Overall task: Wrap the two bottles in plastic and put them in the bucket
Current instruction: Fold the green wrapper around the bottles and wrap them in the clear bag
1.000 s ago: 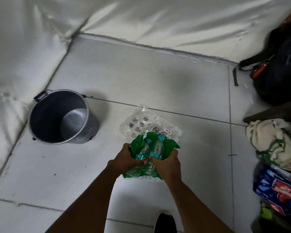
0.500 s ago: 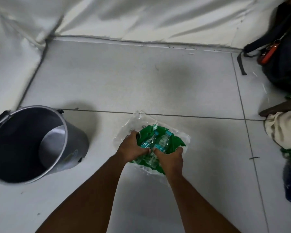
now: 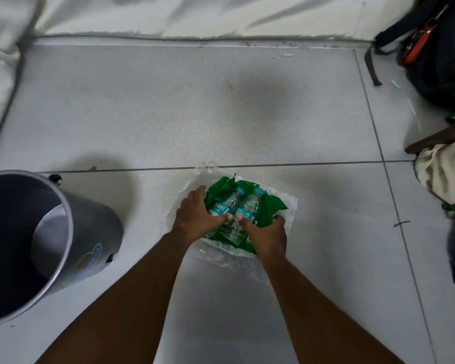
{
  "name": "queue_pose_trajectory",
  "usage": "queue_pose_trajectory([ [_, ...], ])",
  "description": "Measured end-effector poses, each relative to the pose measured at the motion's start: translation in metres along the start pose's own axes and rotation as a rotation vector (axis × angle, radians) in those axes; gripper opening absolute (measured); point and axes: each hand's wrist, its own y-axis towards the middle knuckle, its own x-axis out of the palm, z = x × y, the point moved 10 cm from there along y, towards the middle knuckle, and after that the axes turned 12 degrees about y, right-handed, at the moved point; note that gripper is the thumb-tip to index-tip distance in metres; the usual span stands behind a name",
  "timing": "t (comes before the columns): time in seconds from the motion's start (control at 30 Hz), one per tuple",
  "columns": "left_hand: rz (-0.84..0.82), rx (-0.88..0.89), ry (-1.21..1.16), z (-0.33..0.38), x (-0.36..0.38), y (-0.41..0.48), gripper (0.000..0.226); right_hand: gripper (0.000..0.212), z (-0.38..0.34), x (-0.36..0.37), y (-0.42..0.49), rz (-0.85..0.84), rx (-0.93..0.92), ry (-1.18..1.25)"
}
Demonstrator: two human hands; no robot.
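Both hands are working over the bundle on the floor (image 3: pixel 247 106). The left hand (image 3: pixel 195 219) is lying half-spread along the left side of the 2 bottles (image 3: pixel 237 208), fingers extended toward the caps and thumb pressing across the near part of the left bottle. The right hand (image 3: pixel 267 233) is curling more closely, thumb meeting the left thumb over the bottles and fingers hooking the green plastic (image 3: pixel 269 208) at its right edge. Neither hand is closing into a fist; both are cupping and pinning the bundle down rather than lifting it.

The bottles are lying side by side, touching, caps pointing away from the person, resting in the green plastic, which is itself sitting on a clear plastic sheet (image 3: pixel 286 206) spread on the tile. The green film is standing up around the far ends but the tops of both bottles are showing bare, so the wrapping step is looking only partly done.

Judging from this, the next move is calling for the loose green edges to be drawn over the labels and caps and gathered tight, possibly with the clear sheet too, before anything is carried. The bucket (image 3: pixel 95 232) is waiting empty, well apart on the left, mouth open toward the person.
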Motion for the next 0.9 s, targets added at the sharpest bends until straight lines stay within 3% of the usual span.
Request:
queue_pose_trajectory([
  [0.13, 0.152, 0.003, 0.062, -0.009, -0.048, 0.011, 0.108, 0.124, -0.004, -0.026, -0.001, 0.039, -0.019, -0.031],
  [0.2, 0.163, -0.036, 0.054, -0.024, -0.062, 0.025, 0.114, 0.123, 0.000, -0.039, 0.007, 0.075, -0.005, 0.002],
  [0.37, -0.191, -0.190, -0.211, -0.061, -0.030, 0.048, 0.151, 0.111, 0.024, -0.053, 0.028, 0.104, 0.113, 0.227],
  [0.57, -0.366, -0.162, -0.237, -0.046, -0.014, 0.047, 0.118, 0.121, 0.035, -0.049, 0.033, 0.081, 0.211, 0.366],
  [0.8, -0.298, -0.089, -0.092, -0.016, -0.008, 0.026, 0.099, 0.079, 0.001, -0.021, 0.014, -0.143, 0.109, 0.365],
  [0.9, -0.271, -0.067, -0.040, -0.005, 0.000, 0.014, 0.083, 0.102, -0.007, -0.009, 0.008, -0.159, 0.050, 0.262],
])
